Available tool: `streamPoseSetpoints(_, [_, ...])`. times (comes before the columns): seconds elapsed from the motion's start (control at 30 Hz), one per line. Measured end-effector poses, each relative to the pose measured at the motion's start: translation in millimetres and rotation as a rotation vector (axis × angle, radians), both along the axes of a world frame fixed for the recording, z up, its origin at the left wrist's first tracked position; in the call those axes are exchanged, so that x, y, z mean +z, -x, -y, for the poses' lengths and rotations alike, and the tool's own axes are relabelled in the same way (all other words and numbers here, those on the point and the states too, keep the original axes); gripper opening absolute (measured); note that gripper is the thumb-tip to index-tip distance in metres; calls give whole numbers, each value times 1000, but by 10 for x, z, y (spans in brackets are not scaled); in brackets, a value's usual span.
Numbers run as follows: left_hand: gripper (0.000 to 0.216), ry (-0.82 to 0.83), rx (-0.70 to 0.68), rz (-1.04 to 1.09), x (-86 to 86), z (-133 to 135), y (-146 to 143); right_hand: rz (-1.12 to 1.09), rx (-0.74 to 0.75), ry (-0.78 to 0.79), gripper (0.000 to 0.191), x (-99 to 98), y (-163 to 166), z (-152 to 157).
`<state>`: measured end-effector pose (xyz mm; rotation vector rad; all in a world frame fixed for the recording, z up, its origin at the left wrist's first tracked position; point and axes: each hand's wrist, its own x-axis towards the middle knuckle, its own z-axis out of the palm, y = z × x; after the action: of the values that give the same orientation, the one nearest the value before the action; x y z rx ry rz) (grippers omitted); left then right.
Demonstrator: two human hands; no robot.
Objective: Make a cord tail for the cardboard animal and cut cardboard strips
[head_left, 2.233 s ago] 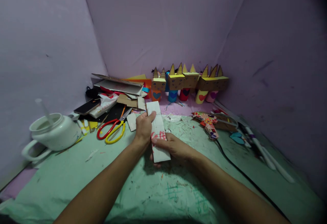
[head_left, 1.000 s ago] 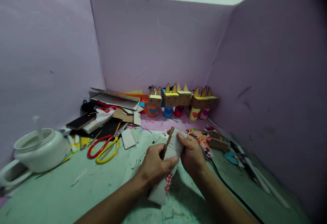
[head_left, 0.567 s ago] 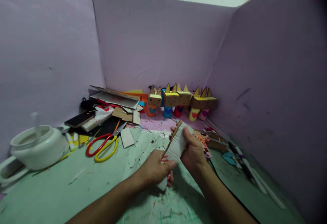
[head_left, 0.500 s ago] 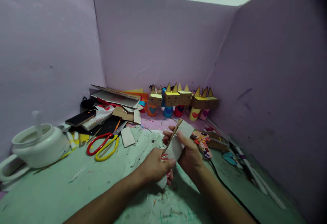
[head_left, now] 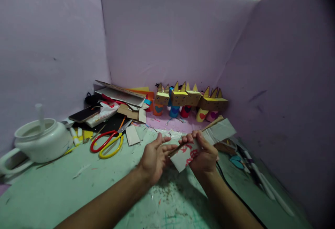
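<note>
A folded strip of cardboard, white on its outer face with red printing, is gripped in my right hand. The thumb presses on the white face and the fingers curl over the top edge. Brown corrugated edges show along its upper side. At the strip's lower left end, my left hand has its fingers apart and its palm turned inward. Its fingertips are by the end of the cardboard; whether they touch it I cannot make out.
Scissors with red and yellow handles lie left of a white cardboard scrap. A white pot stands at far left. Cardboard-headed figures line the back. A black cable runs along the right.
My left hand has let go of the cardboard and opened. My right hand has tilted the strip toward the right, and its far end now points to the right. The view has shifted slightly.
</note>
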<state>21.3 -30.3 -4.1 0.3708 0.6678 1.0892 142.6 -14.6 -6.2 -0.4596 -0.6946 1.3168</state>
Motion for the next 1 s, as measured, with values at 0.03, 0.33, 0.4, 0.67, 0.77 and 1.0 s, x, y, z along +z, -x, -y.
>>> streamPoseSetpoints(0.03, [30,14,-12,76,-15,19,-27,5,3,-22,21,-15,27,31])
streamPoseSetpoints(0.33, [29,81,155,72,-127,85,-155,131,65,-5,22,-97,306,247])
streamPoseSetpoints(0.4, [30,70,194,81,-144,97,-178,106,128,53,24,-90,303,225])
streamPoseSetpoints(0.67, [30,-580,-53,-577,-88,183,-60,79,108,196,31,-28,142,68])
streamPoseSetpoints(0.77, [18,-569,-214,-814,-83,190,-23,172,137,166,33,-36,113,62])
streamPoseSetpoints(1.0, [30,-375,-188,-790,-168,231,-121,76,-4,257,44,6,99,-19])
